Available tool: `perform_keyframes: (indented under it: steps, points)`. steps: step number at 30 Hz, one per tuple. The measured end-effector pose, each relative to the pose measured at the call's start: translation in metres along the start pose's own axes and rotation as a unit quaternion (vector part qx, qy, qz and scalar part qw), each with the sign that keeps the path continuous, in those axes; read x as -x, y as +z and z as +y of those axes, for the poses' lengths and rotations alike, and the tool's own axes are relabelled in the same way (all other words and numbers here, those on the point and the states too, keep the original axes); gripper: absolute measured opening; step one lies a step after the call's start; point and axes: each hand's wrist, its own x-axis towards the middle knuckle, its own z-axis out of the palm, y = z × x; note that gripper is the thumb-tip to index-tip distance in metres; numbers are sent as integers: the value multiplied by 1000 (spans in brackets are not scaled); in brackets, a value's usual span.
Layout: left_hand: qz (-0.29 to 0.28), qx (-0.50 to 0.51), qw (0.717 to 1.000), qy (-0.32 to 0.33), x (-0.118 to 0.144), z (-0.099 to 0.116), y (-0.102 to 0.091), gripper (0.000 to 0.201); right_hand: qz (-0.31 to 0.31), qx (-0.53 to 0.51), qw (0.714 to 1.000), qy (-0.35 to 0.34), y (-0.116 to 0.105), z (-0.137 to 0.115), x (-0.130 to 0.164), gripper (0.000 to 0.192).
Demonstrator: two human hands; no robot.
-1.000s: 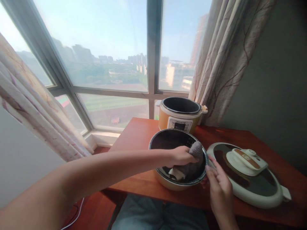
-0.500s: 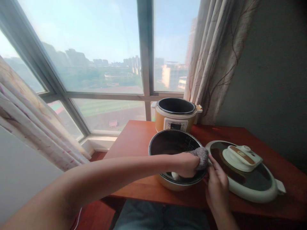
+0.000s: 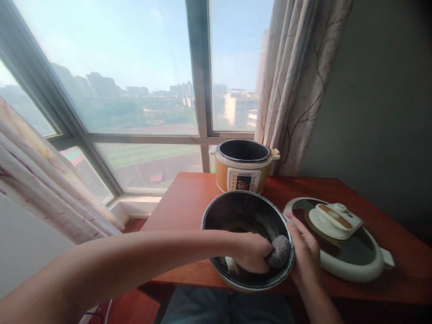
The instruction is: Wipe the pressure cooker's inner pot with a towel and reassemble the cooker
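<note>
A dark inner pot [image 3: 216, 211] with a pale outside stands at the near edge of the red-brown table [image 3: 182, 202], tilted toward me. My left hand [image 3: 251, 252] is down inside it, closed on a grey cloth [image 3: 279, 252] pressed against the pot's right inner wall. My right hand [image 3: 303, 254] holds the pot's right rim from outside, fingers spread along it.
A yellow cooker body [image 3: 243, 166] stands open behind the pot by the window. Its white and dark lid [image 3: 340, 238] lies flat on the table to the right. Curtains [image 3: 293, 85] hang on the right and far left. My knees show under the table's near edge.
My left hand with the cloth has moved from the pot's right rim down along the inner wall. The pot has tipped more toward me. My right hand has closed in on the rim.
</note>
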Motion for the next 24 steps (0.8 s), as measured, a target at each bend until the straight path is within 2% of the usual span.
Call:
perform_keyframes:
  steps: [2, 4, 6, 8, 12, 15, 17, 20, 22, 24]
  points:
    - [17, 75, 996, -41, -6, 1, 4, 34, 1, 8, 1000, -5, 1, -1, 1, 64]
    - [58, 211, 971, -94, -14, 0, 8, 32, 3, 16, 1000, -12, 2, -2, 3, 62]
    - [99, 342, 924, -141, -23, -2, 12, 29, 5, 14, 1000, -17, 4, -4, 5, 61]
    - [137, 451, 864, -175, -30, -2, 13, 27, 3, 1, 1000, -11, 6, -6, 6, 62]
    - [215, 601, 747, -186, -37, -2, 9, 26, -19, -6, 1000, 0, 10, -4, 2, 63]
    - [274, 639, 701, -155, -39, -9, 7, 21, -43, 6, 999, -4, 12, 1, -2, 63]
    - [308, 641, 687, -149, -39, -17, 6, 19, -53, 17, 998, -9, 14, 5, -5, 64]
    - [330, 631, 683, -160, -40, -27, 6, 18, -62, 32, 997, -16, 17, 9, -6, 64]
    - [329, 611, 700, -167, -42, -30, 6, 20, -65, 41, 997, -26, 21, 11, -6, 62]
    - [317, 567, 740, -176, -43, -30, 6, 24, -69, 50, 995, -43, 26, 11, -6, 62]
